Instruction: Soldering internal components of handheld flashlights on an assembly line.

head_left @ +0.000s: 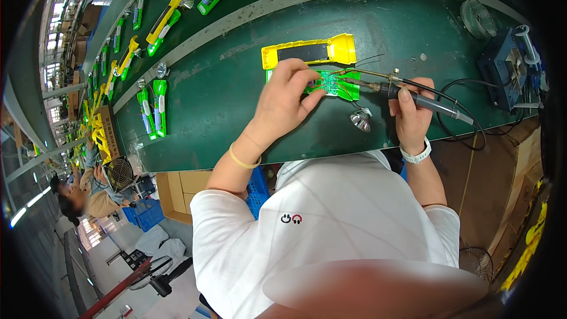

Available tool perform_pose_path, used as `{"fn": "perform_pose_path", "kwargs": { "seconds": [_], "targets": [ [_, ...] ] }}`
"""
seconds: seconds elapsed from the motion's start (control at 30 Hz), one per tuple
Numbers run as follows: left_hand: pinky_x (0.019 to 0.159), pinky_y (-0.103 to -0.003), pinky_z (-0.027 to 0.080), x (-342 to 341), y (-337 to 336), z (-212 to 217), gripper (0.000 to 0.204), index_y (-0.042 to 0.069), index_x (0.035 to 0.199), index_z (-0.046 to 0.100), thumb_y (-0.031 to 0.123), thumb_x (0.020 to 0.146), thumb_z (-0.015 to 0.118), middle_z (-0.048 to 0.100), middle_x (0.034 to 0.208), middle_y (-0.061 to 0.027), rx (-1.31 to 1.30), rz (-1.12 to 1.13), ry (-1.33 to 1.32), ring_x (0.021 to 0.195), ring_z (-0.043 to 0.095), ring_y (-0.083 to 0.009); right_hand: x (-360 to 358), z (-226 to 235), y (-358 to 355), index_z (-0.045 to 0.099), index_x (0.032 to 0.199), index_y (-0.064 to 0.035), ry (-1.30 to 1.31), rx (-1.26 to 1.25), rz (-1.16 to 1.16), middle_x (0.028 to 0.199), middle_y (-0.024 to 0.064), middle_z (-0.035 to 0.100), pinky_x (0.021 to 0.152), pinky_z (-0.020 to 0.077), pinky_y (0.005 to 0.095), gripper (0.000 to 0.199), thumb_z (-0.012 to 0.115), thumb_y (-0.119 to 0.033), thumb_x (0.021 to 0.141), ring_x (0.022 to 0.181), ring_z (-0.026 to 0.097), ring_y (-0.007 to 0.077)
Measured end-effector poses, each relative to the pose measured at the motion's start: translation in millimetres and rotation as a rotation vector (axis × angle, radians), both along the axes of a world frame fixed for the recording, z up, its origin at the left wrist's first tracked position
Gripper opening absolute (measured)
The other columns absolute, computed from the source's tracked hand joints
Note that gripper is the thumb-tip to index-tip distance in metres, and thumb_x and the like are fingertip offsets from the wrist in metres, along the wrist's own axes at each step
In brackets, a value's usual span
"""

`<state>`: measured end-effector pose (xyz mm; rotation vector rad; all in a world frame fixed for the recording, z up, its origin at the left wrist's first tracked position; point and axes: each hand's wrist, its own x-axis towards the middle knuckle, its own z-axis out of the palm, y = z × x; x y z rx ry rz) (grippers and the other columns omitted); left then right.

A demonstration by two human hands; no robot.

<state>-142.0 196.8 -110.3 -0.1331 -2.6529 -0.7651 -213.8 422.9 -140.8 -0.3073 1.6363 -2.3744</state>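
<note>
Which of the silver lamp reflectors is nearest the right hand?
The nearest reflector lies just below the green circuit board, left of the right hand; other reflectors lie farther left.

I list, on the green tabletop (207, 112): one circuit board (332, 84) in a green casing (353, 87), left hand (286, 94) over its left end; one soldering iron (434, 105), gripped by the right hand (411, 112); one yellow casing (341, 51), far-edge side; one reflector (361, 120), near-edge side; one blue unit (498, 71), right edge.
</note>
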Motion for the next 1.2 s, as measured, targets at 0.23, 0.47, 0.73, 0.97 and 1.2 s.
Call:
{"fn": "perform_pose_path", "kwargs": {
  "seconds": [0.23, 0.47, 0.73, 0.97, 1.2],
  "targets": [
    [0.047, -0.026, 0.04, 30.1, -9.6, 34.7, 0.016, 0.004, 0.07, 0.06, 0.01, 0.069, 0.074, 0.052, 0.057, -0.0039, 0.21, 0.143, -0.33, 0.049, 0.049, -0.0149, 3.3, 3.0, 6.8, 0.039, 0.098, -0.0048, -0.041, 0.051, -0.042, 0.077, 0.0046, 0.049, 0.047, 0.0391, 0.0212, 0.022, 0.057, -0.01, 0.086, 0.054, 0.045, 0.0086],
    [0.063, -0.03, 0.046, 2.9, -9.3, -0.8, 0.019, 0.007, 0.086, 0.066, 0.003, 0.068, 0.069, 0.058, 0.076, -0.0052, 0.047, -0.162, 0.041, 0.071, 0.057, -0.0236, -0.1, -1.0, 7.5, 0.038, 0.097, -0.0042, -0.008, 0.053, 0.009, 0.076, 0.005, 0.05, 0.047, 0.0389, 0.021, 0.023, 0.057, -0.01, 0.086, 0.054, 0.046, 0.0083],
    [0.062, -0.03, 0.047, -1.9, -6.5, -6.4, 0.026, 0.008, 0.086, 0.067, 0.0, 0.061, 0.069, 0.057, 0.075, -0.0033, -0.136, -0.239, 0.086, 0.072, 0.057, -0.02, -1.1, -1.5, 6.2, 0.038, 0.097, -0.0044, -0.006, 0.059, 0.006, 0.073, 0.0042, 0.051, 0.047, 0.0385, 0.0202, 0.024, 0.058, -0.007, 0.085, 0.054, 0.046, 0.0069],
    [0.06, -0.03, 0.047, -4.5, -5.9, -3.3, 0.03, 0.009, 0.087, 0.067, 0.0, 0.059, 0.069, 0.055, 0.075, -0.0021, -0.212, -0.258, 0.062, 0.073, 0.056, -0.0187, -3.4, -7.8, 8.7, 0.038, 0.095, -0.0046, 0.025, 0.078, 0.092, 0.071, 0.0029, 0.051, 0.046, 0.0368, 0.0184, 0.023, 0.058, -0.004, 0.084, 0.053, 0.045, 0.0047],
    [0.061, -0.03, 0.048, -6.1, -5.3, -3.4, 0.031, 0.009, 0.088, 0.067, 0.0, 0.058, 0.068, 0.054, 0.076, -0.0025, -0.23, -0.276, 0.063, 0.073, 0.056, -0.0187, -3.8, -12.1, 5.6, 0.038, 0.095, -0.0037, 0.049, 0.103, 0.126, 0.071, 0.0027, 0.052, 0.046, 0.0364, 0.0176, 0.025, 0.06, -0.006, 0.084, 0.054, 0.046, 0.0039]
  ]
}}
